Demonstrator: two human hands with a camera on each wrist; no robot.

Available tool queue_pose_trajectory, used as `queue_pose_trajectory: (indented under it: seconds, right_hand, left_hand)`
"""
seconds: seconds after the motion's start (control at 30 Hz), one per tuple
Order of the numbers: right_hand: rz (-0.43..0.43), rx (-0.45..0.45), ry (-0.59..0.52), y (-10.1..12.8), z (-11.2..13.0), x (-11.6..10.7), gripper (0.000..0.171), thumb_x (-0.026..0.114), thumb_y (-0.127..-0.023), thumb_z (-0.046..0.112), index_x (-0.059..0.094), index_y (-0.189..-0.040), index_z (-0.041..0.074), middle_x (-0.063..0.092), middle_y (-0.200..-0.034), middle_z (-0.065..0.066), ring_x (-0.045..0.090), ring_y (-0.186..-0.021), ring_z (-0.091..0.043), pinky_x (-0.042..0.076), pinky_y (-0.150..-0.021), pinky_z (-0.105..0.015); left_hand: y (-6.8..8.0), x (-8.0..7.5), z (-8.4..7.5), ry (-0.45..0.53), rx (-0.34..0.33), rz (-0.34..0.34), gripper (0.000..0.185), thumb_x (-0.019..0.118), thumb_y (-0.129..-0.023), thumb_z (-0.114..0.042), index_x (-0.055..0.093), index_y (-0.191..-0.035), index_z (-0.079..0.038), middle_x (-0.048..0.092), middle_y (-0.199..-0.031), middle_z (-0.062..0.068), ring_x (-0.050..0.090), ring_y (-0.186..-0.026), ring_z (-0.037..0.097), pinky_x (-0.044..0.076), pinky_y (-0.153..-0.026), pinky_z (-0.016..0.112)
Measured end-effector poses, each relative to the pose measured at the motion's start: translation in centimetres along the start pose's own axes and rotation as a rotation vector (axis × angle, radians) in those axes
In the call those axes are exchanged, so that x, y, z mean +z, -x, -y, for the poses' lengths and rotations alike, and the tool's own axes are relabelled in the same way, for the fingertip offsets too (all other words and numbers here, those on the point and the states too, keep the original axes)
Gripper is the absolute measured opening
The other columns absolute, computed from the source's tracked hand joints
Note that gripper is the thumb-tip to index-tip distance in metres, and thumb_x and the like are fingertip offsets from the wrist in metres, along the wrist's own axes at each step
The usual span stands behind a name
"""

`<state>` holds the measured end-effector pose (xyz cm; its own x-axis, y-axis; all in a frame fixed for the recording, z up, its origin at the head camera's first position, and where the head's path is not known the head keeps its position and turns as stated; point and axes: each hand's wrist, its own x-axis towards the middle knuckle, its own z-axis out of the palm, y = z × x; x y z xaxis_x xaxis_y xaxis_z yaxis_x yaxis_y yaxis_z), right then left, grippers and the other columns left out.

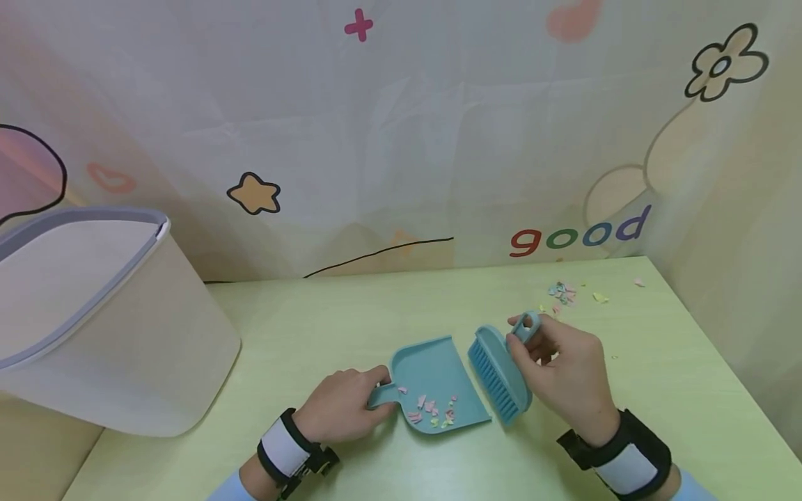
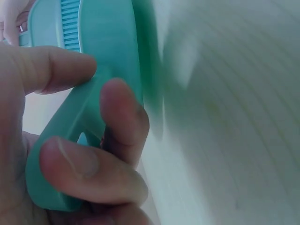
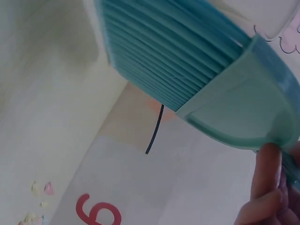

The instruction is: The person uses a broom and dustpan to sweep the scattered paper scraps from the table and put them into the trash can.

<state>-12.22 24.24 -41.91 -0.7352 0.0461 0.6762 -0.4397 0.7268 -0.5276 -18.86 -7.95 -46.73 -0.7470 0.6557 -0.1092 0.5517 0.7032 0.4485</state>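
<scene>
Currently your left hand [image 1: 341, 414] grips the light, stiff teal plastic dustpan [image 1: 438, 390] by its handle at lower centre, while your right hand [image 1: 567, 372] pinches the matching brush [image 1: 501, 369].

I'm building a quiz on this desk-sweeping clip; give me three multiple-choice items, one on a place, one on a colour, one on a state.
1. Where do most of the unswept paper scraps lie?
A. on the far right of the table
B. inside the bin
C. under the left hand

2. What colour are the dustpan and brush?
A. red
B. teal blue
C. black

3. How does the left hand stand?
A. flat and idle on the table
B. gripping the dustpan handle
C. lifting the bin

Answers:
1 A, the scraps sit on the green table beyond the right hand.
2 B, both show the same teal plastic.
3 B, its fingers curl round the handle.
</scene>
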Motion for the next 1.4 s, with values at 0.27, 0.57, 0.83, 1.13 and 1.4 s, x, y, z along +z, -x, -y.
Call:
queue_pose_trajectory:
  seconds: [0.27, 0.57, 0.83, 1.13, 1.4]
  right_hand:
    - [0.009, -0.044, 0.108, 0.1, -0.3, 0.3, 0.022, 0.084, -0.078, -0.001, 0.075, -0.097, 0.003, 0.066, -0.065, 0.005, 0.054, -0.057, 0.001, 0.044, -0.053, -0.013]
    - [0.004, -0.06, 0.124, -0.3, -0.5, -0.3, 0.021, 0.083, -0.078, -0.001, 0.076, -0.097, 0.003, 0.066, -0.065, 0.005, 0.053, -0.056, 0.001, 0.043, -0.053, -0.013]
    - [-0.03, -0.101, 0.137, -0.5, -1.4, -1.4, 0.023, 0.083, -0.076, -0.002, 0.076, -0.098, 0.003, 0.065, -0.064, 0.006, 0.052, -0.055, 0.003, 0.042, -0.052, -0.012]
    - [-0.015, -0.071, 0.198, -0.4, -2.2, -2.0, 0.02, 0.084, -0.074, 0.0, 0.074, -0.092, 0.003, 0.064, -0.061, 0.006, 0.053, -0.054, 0.0, 0.042, -0.052, -0.013]
    - [0.011, -0.094, 0.16, 0.2, -2.3, -1.7, 0.03, 0.084, -0.073, -0.001, 0.078, -0.101, 0.004, 0.062, -0.061, 0.011, 0.052, -0.056, 0.003, 0.04, -0.052, -0.012]
  left_hand:
    - [0.1, -0.3, 0.1, 0.007, -0.002, -0.026, 0.025, 0.067, -0.098, -0.035, 0.066, -0.113, -0.015, 0.033, -0.061, -0.012, 0.037, -0.051, 0.003, 0.025, -0.049, 0.024]
    - [0.2, -0.8, 0.2, 0.012, -0.005, -0.062, 0.022, 0.068, -0.098, -0.035, 0.065, -0.111, -0.018, 0.034, -0.06, -0.013, 0.037, -0.052, 0.002, 0.025, -0.05, 0.022]
    - [0.8, -2.2, 0.2, 0.046, 0.007, -0.143, 0.018, 0.069, -0.097, -0.034, 0.064, -0.104, -0.018, 0.033, -0.059, -0.013, 0.036, -0.05, 0.001, 0.026, -0.048, 0.022]
    - [2.9, -5.7, 0.7, 0.041, -0.014, -0.277, 0.016, 0.071, -0.097, -0.032, 0.068, -0.106, -0.019, 0.047, -0.061, -0.015, 0.037, -0.047, -0.001, 0.03, -0.047, 0.021]
    - [6.4, -10.3, 0.2, -0.021, -0.037, -0.504, 0.02, 0.072, -0.098, -0.034, 0.072, -0.111, -0.018, 0.052, -0.067, -0.013, 0.036, -0.048, 0.0, 0.032, -0.049, 0.021]
